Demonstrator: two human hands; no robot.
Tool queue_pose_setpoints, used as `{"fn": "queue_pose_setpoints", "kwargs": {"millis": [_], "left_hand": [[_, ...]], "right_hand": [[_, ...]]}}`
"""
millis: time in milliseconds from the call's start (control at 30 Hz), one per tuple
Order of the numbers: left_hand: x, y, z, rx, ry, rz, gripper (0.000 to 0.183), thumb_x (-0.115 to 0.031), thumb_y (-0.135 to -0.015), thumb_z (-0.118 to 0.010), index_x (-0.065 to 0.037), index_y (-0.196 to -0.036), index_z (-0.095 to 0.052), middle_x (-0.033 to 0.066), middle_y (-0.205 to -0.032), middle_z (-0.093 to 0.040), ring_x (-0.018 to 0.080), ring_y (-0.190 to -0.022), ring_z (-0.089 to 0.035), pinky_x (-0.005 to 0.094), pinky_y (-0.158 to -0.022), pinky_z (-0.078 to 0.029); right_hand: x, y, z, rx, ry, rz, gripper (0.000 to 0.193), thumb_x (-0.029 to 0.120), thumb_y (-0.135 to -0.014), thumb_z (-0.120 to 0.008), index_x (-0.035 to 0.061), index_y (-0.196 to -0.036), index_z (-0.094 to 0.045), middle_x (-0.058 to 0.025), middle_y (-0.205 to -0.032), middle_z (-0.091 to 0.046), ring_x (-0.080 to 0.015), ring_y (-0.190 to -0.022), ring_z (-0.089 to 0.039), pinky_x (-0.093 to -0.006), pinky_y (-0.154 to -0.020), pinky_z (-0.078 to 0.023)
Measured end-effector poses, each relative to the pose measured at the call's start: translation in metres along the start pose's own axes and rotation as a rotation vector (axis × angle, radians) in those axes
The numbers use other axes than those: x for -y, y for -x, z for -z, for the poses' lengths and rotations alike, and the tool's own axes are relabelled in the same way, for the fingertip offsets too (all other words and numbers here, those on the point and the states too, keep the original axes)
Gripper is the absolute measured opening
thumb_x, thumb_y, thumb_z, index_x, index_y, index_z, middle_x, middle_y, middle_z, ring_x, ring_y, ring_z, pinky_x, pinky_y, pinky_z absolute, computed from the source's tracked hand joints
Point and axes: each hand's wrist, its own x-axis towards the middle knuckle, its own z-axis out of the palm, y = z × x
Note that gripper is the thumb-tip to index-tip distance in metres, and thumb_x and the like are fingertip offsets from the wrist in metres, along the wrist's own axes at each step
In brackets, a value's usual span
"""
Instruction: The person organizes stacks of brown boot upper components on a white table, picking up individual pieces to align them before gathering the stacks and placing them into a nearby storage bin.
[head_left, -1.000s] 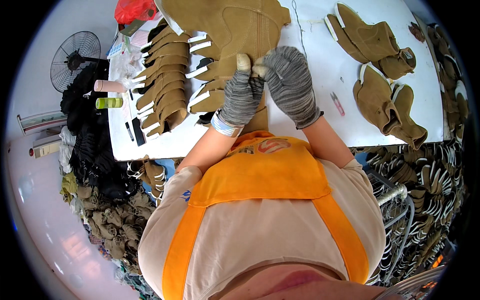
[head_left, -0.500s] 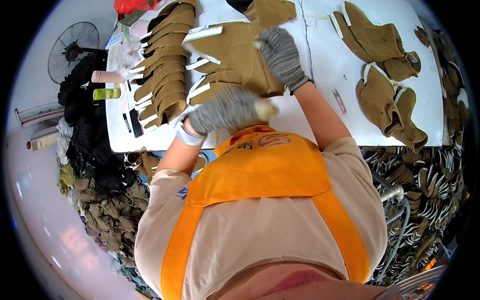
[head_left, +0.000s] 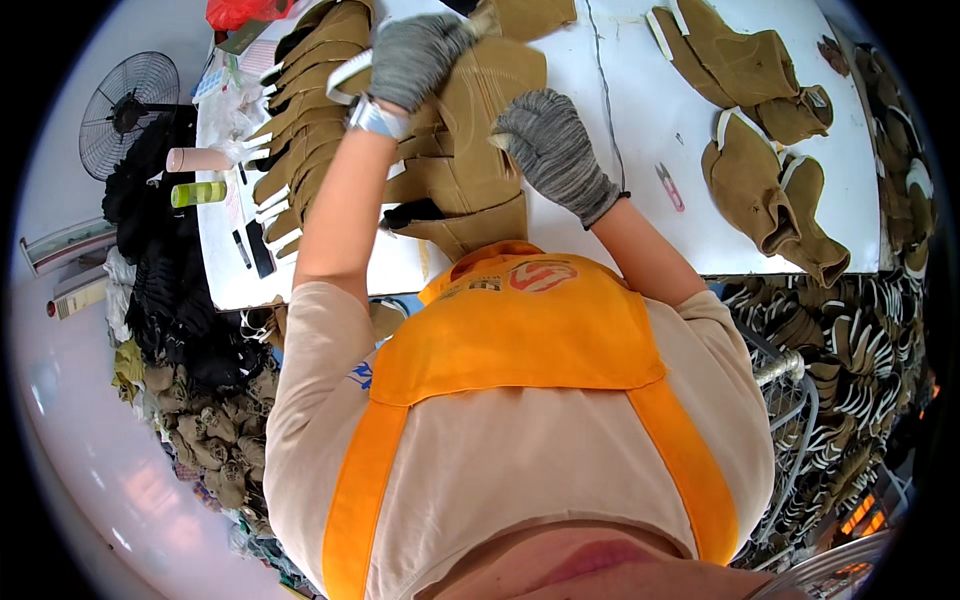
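On the white table [head_left: 655, 110], just right of the row of overlapping brown boot uppers [head_left: 300, 145], lies a wide brown upper [head_left: 505, 85], likely light, soft, floppy and not slippery, best taken by its seamed edges. Beside the row's far end, the gloved left hand [head_left: 418, 62] is partly curled; farther right of the row, the gloved right hand [head_left: 555, 150] is curled nearly closed by the wide upper's edge, and whether either grips anything I cannot tell. Well right of the row lie small pink-handled snips [head_left: 670, 187].
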Motion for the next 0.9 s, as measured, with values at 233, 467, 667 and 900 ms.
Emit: {"fn": "queue_pose_setpoints", "kwargs": {"millis": [233,467,667,900], "left_hand": [[0.004,-0.046,0.027,-0.063,0.168,0.17,0.049,-0.048,-0.092,-0.058,-0.004,-0.073,-0.065,0.0211,-0.066,-0.059,0.0393,-0.064,-0.057,0.0471,-0.064,-0.044],[0.026,-0.066,0.032,-0.142,0.201,0.039,0.054,-0.049,-0.093,-0.055,-0.004,-0.064,-0.061,0.0189,-0.06,-0.056,0.0366,-0.058,-0.056,0.0474,-0.063,-0.042],[0.038,-0.1,0.046,-0.368,-0.09,-0.187,0.038,-0.04,-0.086,-0.066,-0.006,-0.069,-0.065,0.0142,-0.069,-0.061,0.0325,-0.07,-0.059,0.044,-0.067,-0.042],[0.083,-0.048,0.0,-0.474,0.509,0.183,0.026,-0.024,-0.095,-0.06,-0.002,-0.081,-0.062,0.0114,-0.068,-0.059,0.0227,-0.065,-0.056,0.033,-0.062,-0.044]], "right_hand": [[-0.018,0.0,-0.002,-0.096,-0.054,0.052,0.015,0.024,-0.083,-0.071,0.0099,-0.088,-0.071,-0.0048,-0.091,-0.066,-0.0237,-0.088,-0.061,-0.0391,-0.088,-0.047],[-0.11,-0.042,-0.006,-0.195,-0.948,-0.615,0.051,0.036,-0.092,-0.067,0.0072,-0.132,-0.053,-0.0035,-0.122,-0.06,-0.0182,-0.115,-0.056,-0.0348,-0.1,-0.043],[-0.107,-0.158,0.009,-0.138,-1.237,-0.474,0.086,0.042,-0.083,-0.075,0.0038,-0.146,-0.031,-0.0153,-0.132,-0.052,-0.0256,-0.119,-0.053,-0.0404,-0.091,-0.051],[-0.136,-0.205,-0.063,-0.558,-1.963,-0.77,0.053,0.033,-0.088,-0.07,0.0061,-0.13,-0.053,-0.0124,-0.117,-0.062,-0.0269,-0.105,-0.06,-0.0434,-0.09,-0.053]]}}
